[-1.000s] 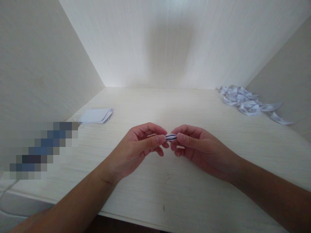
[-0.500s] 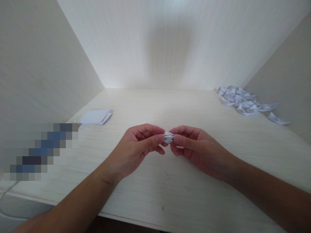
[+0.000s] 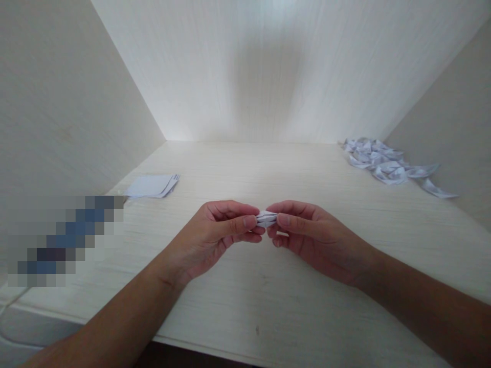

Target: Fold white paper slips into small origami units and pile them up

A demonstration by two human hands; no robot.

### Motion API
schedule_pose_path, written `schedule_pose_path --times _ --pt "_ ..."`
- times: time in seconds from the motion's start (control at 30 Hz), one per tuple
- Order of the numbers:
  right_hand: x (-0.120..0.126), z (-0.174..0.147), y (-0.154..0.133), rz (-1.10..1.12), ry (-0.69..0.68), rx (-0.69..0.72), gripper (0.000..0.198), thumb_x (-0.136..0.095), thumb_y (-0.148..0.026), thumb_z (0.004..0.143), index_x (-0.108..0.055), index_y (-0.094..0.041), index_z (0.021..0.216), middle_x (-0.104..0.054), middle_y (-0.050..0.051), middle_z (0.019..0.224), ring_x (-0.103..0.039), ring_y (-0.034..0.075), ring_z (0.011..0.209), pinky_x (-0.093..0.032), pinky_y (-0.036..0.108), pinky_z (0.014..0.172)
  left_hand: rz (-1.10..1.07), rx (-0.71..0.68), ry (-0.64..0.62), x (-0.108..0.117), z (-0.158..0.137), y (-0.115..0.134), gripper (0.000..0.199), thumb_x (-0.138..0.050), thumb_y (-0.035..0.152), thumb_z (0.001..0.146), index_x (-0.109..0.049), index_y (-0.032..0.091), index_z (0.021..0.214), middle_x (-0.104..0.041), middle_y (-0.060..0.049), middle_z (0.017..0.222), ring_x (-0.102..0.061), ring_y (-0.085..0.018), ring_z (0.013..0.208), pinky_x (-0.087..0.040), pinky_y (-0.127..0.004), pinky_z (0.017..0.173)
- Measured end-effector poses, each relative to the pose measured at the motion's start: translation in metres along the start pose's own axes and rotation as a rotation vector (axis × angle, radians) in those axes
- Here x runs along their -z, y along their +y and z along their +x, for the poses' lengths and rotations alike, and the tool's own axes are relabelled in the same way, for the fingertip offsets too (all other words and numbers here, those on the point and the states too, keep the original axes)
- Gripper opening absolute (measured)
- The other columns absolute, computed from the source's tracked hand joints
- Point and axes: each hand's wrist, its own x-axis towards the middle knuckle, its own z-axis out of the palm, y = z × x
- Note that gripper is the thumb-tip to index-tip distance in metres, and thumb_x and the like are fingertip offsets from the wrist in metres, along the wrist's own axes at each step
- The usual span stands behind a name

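Observation:
A small folded white paper piece (image 3: 266, 219) is held between both hands above the middle of the table. My left hand (image 3: 224, 225) pinches its left end between thumb and fingers. Its right end is gripped the same way by my right hand (image 3: 307, 227). Creased layers show between the two thumbs, and the fingertips cover both ends. The lower fingers of each hand curl beneath the paper.
A stack of flat white paper sheets (image 3: 151, 186) lies at the left on the pale table (image 3: 215, 312). Folded white papers (image 3: 383, 158) are heaped by the right wall. A pixelated object (image 3: 72, 230) and a cable (image 3: 11, 306) sit at the left edge.
The thumbs are slightly farther apart, so more of the folded paper shows between them. Both hands keep their pinch on it.

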Motion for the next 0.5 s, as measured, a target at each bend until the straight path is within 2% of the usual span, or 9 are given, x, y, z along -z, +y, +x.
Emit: schedule_pose_path --times 0.3,0.5 --pt "-0.0022 0.0010 -0.0007 -0.025 0.100 0.013 0.018 -0.090 -0.026 0.074 -0.081 -0.023 0.090 -0.075 0.001 0.085 -0.063 0.010 0.075 -0.046 0.024 0.068 0.001 0.019 -0.013 -0.0002 -0.0018 0.0005 0.012 -0.088 0.014 0.076 -0.082 0.013 0.087 -0.082 -0.008 0.085 -0.077 -0.015 0.074 -0.064 -0.021 0.069" --pt "-0.0031 0.0000 -0.0009 -0.025 0.039 -0.024 0.015 -0.088 -0.026 0.077 -0.081 -0.021 0.090 -0.076 0.002 0.090 -0.066 0.012 0.080 -0.048 0.027 0.074 0.013 0.029 -0.036 -0.0004 -0.0013 -0.0003 0.015 -0.089 0.014 0.073 -0.082 0.014 0.086 -0.081 -0.007 0.084 -0.076 -0.015 0.073 -0.064 -0.022 0.068"
